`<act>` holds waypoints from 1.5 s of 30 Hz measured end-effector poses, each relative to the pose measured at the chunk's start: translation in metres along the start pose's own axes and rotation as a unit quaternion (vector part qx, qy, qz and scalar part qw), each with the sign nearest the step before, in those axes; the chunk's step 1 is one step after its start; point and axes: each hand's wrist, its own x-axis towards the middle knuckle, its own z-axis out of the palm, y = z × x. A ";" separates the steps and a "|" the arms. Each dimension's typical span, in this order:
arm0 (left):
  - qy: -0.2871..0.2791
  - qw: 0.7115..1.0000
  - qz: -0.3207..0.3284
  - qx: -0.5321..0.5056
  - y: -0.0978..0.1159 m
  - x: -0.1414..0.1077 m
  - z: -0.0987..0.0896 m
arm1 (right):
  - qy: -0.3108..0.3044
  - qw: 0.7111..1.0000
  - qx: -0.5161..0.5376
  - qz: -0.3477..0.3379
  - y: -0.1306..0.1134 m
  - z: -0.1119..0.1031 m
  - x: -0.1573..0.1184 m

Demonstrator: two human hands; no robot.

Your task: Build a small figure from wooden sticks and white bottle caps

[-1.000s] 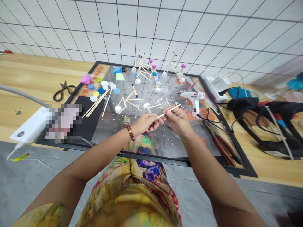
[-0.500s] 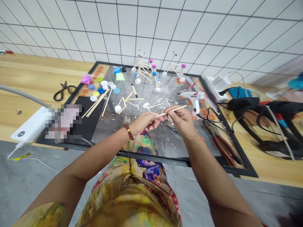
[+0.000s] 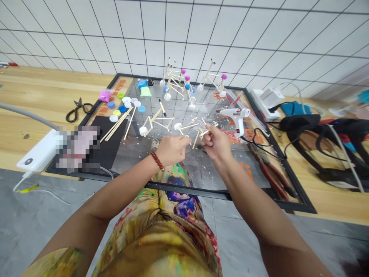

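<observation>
My left hand [image 3: 173,150], with a beaded bracelet at the wrist, is closed low over the glass board, fingertips pinched together. Whatever lies between them is hidden; a bit of white shows at their tips. Just to the right, my right hand [image 3: 217,144] is closed, thumb and forefinger on a thin wooden stick [image 3: 213,127]. Short joined sticks [image 3: 196,139] stand beside its fingertips. Beyond my hands lies a partial stick frame with a white bottle cap [image 3: 177,126]. A larger stick frame [image 3: 155,118] with a white cap and a dark-tipped stick sits to the left.
Stick bicycle models [image 3: 175,82] stand at the back. A white glue gun [image 3: 236,117] and red-handled pliers [image 3: 269,171] lie right. Loose sticks [image 3: 117,125], coloured caps [image 3: 122,109], scissors [image 3: 79,109] and a white power bank [image 3: 40,150] lie left.
My hands have moved apart; the long stick they both held no longer spans between them. My right hand has turned, its fingertips now down by the joined sticks. My left fingers have closed further.
</observation>
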 end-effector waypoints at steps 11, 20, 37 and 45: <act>0.027 0.986 -0.038 0.158 0.000 -0.021 -0.017 | -0.086 0.996 -0.009 -0.018 -0.003 0.006 -0.006; -0.021 0.997 0.018 -0.071 0.005 -0.008 -0.002 | -0.116 0.992 -0.055 -0.015 0.002 0.015 -0.016; -0.041 0.962 -0.065 -0.263 -0.001 -0.015 0.001 | -0.108 0.991 -0.065 -0.037 0.000 0.014 -0.020; -0.030 0.918 -0.157 -0.363 0.004 -0.013 -0.001 | -0.081 0.975 -0.130 -0.161 0.002 0.013 -0.026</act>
